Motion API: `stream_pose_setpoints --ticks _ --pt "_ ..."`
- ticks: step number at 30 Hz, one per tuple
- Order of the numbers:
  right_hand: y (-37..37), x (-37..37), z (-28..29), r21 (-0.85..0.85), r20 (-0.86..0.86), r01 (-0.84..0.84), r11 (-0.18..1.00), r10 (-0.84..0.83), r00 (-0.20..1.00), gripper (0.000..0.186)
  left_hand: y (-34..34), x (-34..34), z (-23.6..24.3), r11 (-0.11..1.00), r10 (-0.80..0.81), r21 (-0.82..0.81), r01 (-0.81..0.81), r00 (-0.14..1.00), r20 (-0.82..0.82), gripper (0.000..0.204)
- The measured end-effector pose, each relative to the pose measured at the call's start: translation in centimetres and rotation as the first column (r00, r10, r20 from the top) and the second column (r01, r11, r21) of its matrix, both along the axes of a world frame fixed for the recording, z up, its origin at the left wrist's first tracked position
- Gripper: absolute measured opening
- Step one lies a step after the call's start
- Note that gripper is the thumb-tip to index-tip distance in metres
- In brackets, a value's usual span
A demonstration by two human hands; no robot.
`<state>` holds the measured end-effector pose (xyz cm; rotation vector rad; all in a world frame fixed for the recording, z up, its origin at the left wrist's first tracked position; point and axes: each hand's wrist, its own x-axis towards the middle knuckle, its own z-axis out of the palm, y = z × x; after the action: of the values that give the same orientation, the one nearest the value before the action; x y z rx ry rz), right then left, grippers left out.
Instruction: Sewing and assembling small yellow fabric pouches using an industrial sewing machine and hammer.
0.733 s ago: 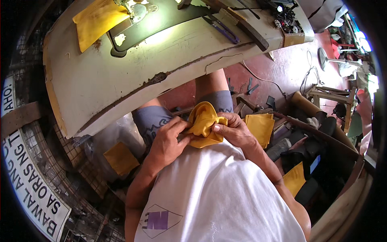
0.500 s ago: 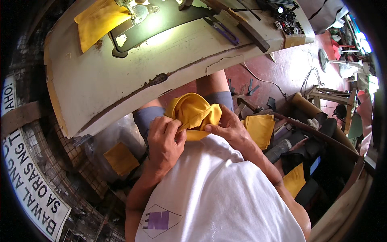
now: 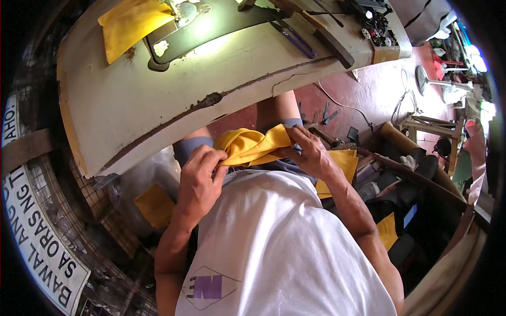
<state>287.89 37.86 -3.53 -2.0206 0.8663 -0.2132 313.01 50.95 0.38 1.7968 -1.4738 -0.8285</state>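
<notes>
A yellow fabric piece [image 3: 252, 147] is stretched between both hands above my lap, just in front of my white shirt. My left hand [image 3: 200, 176] pinches its left end with curled fingers. My right hand [image 3: 308, 152] grips its right end, fingers wrapped over the cloth. The fabric is folded and bunched in the middle. My knees in grey shorts show just beyond it, under the table edge.
A worn white sewing table [image 3: 158, 100] lies ahead with a dark machine base [image 3: 211, 26], another yellow cloth [image 3: 132, 23] and tools at its right end. More yellow pieces [image 3: 342, 163] lie to my right and one lower left [image 3: 155, 203]. Clutter and boxes fill the right side.
The yellow fabric was bunched into a ball between my hands; now my hands have pulled apart and stretched it out sideways.
</notes>
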Motion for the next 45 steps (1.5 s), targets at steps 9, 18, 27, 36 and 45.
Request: stream_pose_setpoints --ticks 9,18,27,36,45 --pt "-0.7 3.3 1.4 -0.222 0.301 -0.177 0.959 0.240 0.923 0.046 0.4 -1.1 0.0 0.996 -0.029 -0.079 0.028 1.000 -0.011 0.031" --pt "-0.3 3.7 0.9 0.064 0.320 -0.102 0.993 0.076 0.944 0.034 0.8 -0.7 0.9 0.998 -0.041 -0.046 0.037 0.995 -0.086 0.028" --pt "0.8 3.5 1.6 -0.024 0.240 -0.037 0.999 0.042 0.970 0.018 0.6 -0.7 2.0 0.980 -0.197 -0.004 0.198 0.974 0.111 0.031" --pt "0.5 3.6 2.2 -0.031 0.306 -0.127 0.991 0.130 0.943 0.019 -0.5 -2.9 -0.4 0.961 -0.152 -0.186 0.206 0.952 0.267 0.021" --pt "0.0 3.2 3.5 0.144 0.203 -0.219 0.965 0.187 0.961 0.025 -0.7 -2.4 -0.4 0.914 -0.256 -0.160 0.374 0.836 0.486 0.018"
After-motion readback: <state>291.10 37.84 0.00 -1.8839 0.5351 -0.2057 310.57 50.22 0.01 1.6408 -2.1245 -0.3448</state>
